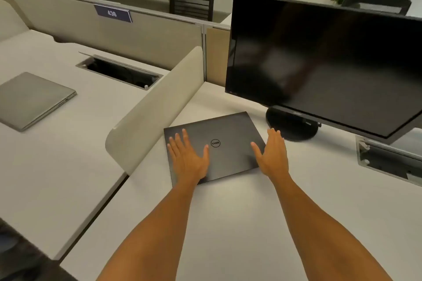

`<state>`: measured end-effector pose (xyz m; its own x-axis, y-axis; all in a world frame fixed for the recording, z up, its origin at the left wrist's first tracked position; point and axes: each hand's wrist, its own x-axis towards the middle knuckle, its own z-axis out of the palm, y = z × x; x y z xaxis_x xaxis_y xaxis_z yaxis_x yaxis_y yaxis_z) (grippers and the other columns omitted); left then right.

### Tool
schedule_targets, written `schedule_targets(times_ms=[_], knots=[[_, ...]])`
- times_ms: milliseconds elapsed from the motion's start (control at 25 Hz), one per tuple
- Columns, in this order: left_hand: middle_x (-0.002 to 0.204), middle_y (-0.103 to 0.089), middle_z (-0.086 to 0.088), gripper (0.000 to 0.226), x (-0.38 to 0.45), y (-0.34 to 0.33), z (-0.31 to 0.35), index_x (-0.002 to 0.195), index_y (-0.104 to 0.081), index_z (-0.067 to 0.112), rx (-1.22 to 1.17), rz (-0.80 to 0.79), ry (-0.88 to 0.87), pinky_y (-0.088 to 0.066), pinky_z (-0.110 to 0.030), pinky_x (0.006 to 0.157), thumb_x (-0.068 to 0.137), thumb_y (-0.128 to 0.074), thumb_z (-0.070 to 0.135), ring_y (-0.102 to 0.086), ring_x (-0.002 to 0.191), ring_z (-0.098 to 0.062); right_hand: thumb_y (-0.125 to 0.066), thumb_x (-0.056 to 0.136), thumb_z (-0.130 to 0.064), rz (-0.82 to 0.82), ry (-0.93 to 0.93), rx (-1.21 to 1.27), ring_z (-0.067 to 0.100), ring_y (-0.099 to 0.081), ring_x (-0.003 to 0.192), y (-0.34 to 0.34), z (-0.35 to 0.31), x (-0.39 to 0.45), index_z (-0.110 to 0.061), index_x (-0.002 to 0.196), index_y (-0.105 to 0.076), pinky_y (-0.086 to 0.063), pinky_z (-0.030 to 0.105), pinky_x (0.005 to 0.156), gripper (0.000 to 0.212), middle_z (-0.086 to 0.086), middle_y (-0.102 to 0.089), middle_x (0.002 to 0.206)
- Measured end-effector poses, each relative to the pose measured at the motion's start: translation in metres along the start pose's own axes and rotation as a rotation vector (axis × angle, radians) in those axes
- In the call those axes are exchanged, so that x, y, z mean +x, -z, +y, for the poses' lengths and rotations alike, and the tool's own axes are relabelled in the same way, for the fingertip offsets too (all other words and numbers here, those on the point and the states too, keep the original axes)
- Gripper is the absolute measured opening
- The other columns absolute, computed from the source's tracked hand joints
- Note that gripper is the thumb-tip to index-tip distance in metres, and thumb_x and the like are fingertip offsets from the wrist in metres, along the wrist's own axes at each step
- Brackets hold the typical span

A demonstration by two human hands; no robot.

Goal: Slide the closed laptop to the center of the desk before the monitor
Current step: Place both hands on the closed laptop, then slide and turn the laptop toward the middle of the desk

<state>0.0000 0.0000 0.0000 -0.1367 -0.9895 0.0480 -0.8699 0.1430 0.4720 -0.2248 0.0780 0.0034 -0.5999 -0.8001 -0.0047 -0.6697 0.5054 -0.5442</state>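
A closed dark grey laptop with a round logo lies flat on the white desk, left of the monitor's stand. My left hand rests flat on its left part, fingers spread. My right hand lies flat at the laptop's right edge, thumb on the lid, fingers reaching past the corner. The black monitor, screen dark, stands behind and to the right on a round base.
A curved beige divider borders the desk just left of the laptop. Beyond it, a silver closed laptop lies on the neighbouring desk near an open cable hatch. Another cable hatch sits at the right. Partitions and plants stand behind.
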Motion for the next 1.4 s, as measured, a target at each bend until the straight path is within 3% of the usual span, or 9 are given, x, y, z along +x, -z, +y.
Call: schedule_targets(times_ms=[200,360,560,680,800,920,1040,1200,1400], knots=[[0.164,-0.015,-0.021,0.106,0.021,-0.003,-0.027,0.158,-0.004,-0.003,-0.118,-0.127,0.358,-0.022,-0.047,0.122,0.092,-0.058,0.059,-0.016,0.152,-0.038,-0.059,0.094,-0.048,-0.157,-0.087,0.075,0.032,-0.044,0.137,-0.019,0.0,0.011,-0.008,0.15,-0.033,-0.041,0.045,0.112,0.074,0.012,-0.04,0.152],[0.159,-0.027,-0.019,0.114,0.043,-0.004,-0.024,0.156,-0.012,-0.005,-0.138,-0.129,0.506,-0.031,-0.046,0.117,0.083,-0.071,0.061,-0.027,0.146,-0.036,-0.061,0.092,-0.051,-0.139,-0.149,0.102,0.034,-0.041,0.138,-0.026,-0.008,0.027,-0.007,0.152,-0.03,-0.039,0.048,0.112,0.08,0.014,-0.04,0.151],[0.14,-0.047,-0.016,0.086,0.083,0.012,-0.017,0.141,-0.044,0.003,-0.423,-0.163,0.9,-0.049,-0.043,0.094,0.078,-0.077,0.052,-0.046,0.126,-0.033,-0.057,0.089,-0.062,-0.218,-0.303,0.052,0.038,-0.037,0.138,-0.025,-0.017,0.05,-0.003,0.15,-0.032,-0.035,0.047,0.111,0.089,0.019,-0.035,0.152],[0.141,-0.049,-0.017,0.088,0.092,0.014,-0.029,0.143,-0.043,0.002,-0.578,-0.213,0.918,-0.051,-0.041,0.094,0.076,-0.083,0.043,-0.05,0.126,-0.035,-0.059,0.086,-0.065,-0.299,-0.342,0.052,0.04,-0.033,0.142,-0.022,-0.018,0.061,-0.005,0.152,-0.028,-0.034,0.05,0.113,0.094,0.018,-0.029,0.156],[0.144,-0.048,-0.018,0.098,0.092,0.012,-0.041,0.146,-0.039,0.002,-0.671,-0.222,0.954,-0.045,-0.041,0.09,0.071,-0.089,0.039,-0.05,0.128,-0.036,-0.073,0.076,-0.063,-0.348,-0.361,0.018,0.039,-0.036,0.139,-0.02,-0.013,0.059,-0.006,0.15,-0.029,-0.037,0.049,0.111,0.103,0.018,-0.03,0.153],[0.145,-0.046,-0.017,0.108,0.09,0.013,-0.048,0.148,-0.037,0.005,-0.613,-0.315,0.926,-0.045,-0.045,0.095,0.065,-0.092,0.045,-0.051,0.122,-0.036,-0.086,0.063,-0.059,-0.384,-0.394,0.012,0.038,-0.042,0.134,-0.016,0.001,0.046,-0.009,0.146,-0.032,-0.041,0.049,0.108,0.111,0.017,-0.036,0.146],[0.149,-0.041,-0.017,0.117,0.079,0.013,-0.043,0.151,-0.032,0.006,-0.522,-0.429,0.906,-0.044,-0.048,0.105,0.061,-0.094,0.048,-0.046,0.13,-0.037,-0.091,0.056,-0.055,-0.398,-0.436,0.042,0.037,-0.044,0.132,-0.004,0.018,0.03,-0.011,0.144,-0.032,-0.042,0.05,0.11,0.115,0.016,-0.04,0.144],[0.149,-0.042,-0.017,0.115,0.051,0.015,-0.032,0.151,-0.029,0.007,-0.498,-0.555,0.878,-0.042,-0.05,0.103,0.064,-0.093,0.046,-0.045,0.133,-0.037,-0.096,0.052,-0.047,-0.424,-0.499,0.082,0.037,-0.043,0.134,0.017,0.039,0.005,-0.012,0.147,-0.028,-0.04,0.052,0.112,0.122,0.016,-0.04,0.146],[0.143,-0.047,-0.017,0.124,0.004,0.008,-0.018,0.15,-0.029,0.008,-0.464,-0.52,0.879,-0.046,-0.05,0.103,0.054,-0.097,0.048,-0.05,0.127,-0.036,-0.096,0.053,-0.043,-0.413,-0.523,0.099,0.039,-0.042,0.135,0.034,0.071,-0.038,-0.015,0.148,-0.027,-0.039,0.055,0.113,0.121,0.016,-0.039,0.147]])
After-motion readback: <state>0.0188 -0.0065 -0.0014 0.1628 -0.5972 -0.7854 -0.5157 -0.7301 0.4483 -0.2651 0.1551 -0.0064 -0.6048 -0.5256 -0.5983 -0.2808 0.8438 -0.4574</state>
